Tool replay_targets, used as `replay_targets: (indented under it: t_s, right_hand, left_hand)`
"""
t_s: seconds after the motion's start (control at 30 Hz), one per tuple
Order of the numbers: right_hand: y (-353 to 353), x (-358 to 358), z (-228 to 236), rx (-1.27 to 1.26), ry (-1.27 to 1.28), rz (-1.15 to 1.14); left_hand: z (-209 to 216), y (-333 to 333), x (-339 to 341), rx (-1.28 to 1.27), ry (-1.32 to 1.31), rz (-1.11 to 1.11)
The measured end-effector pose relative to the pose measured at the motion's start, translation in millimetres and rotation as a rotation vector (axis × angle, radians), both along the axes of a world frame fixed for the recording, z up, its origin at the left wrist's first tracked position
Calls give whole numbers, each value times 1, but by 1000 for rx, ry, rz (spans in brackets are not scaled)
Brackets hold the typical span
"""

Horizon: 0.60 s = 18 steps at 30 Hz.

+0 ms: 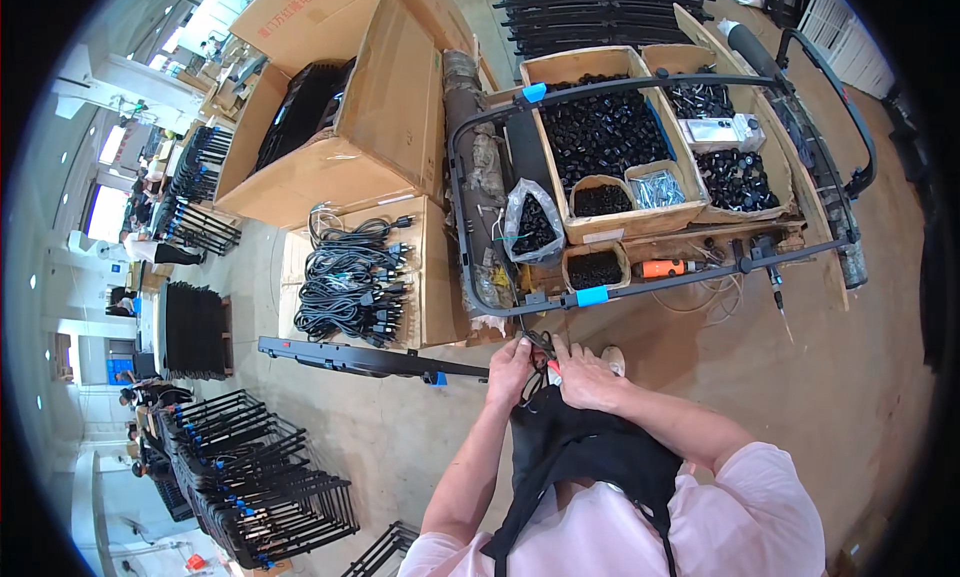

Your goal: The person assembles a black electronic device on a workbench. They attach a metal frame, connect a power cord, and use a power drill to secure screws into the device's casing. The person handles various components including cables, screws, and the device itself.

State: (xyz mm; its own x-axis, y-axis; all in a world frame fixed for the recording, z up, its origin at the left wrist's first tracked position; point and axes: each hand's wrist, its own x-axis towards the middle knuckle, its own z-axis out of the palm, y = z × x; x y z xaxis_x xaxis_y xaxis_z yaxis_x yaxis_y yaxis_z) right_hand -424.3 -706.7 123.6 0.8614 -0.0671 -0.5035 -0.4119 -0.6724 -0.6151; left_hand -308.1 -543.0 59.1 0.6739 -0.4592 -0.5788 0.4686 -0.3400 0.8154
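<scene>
Close in front of my apron, my left hand [510, 373] and my right hand [588, 379] meet with bent fingers around a black cable [540, 349]. A small red and white piece [554, 369] shows between them, too small to name. Just beyond the hands lies the lower rail of a black tubular frame [690, 278], which carries blue tape [592, 296]. To the left of my left hand a long black bar [350, 357] extends sideways, with a blue patch near its inner end. My fingertips and the cable overlap, so the exact grip is partly hidden.
Beneath the frame, cardboard trays hold black plastic parts [600, 127] and silver screws [656, 189]. An orange-handled tool [665, 268] and a power screwdriver [766, 252] lie nearer. Coiled power cords [350, 277] sit on a carton at left, below a large open box [385, 107].
</scene>
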Motion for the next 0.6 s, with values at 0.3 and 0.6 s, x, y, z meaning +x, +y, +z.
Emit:
replay_targets:
  t_s: [0.3, 0.6]
  right_hand:
    - [2, -12, 32, -164, -63, -22]
    - [44, -18, 21, -330, -151, -165]
  left_hand:
    - [-6, -2, -2, -202, 56, 3]
    - [22, 19, 67, 108, -238, -488]
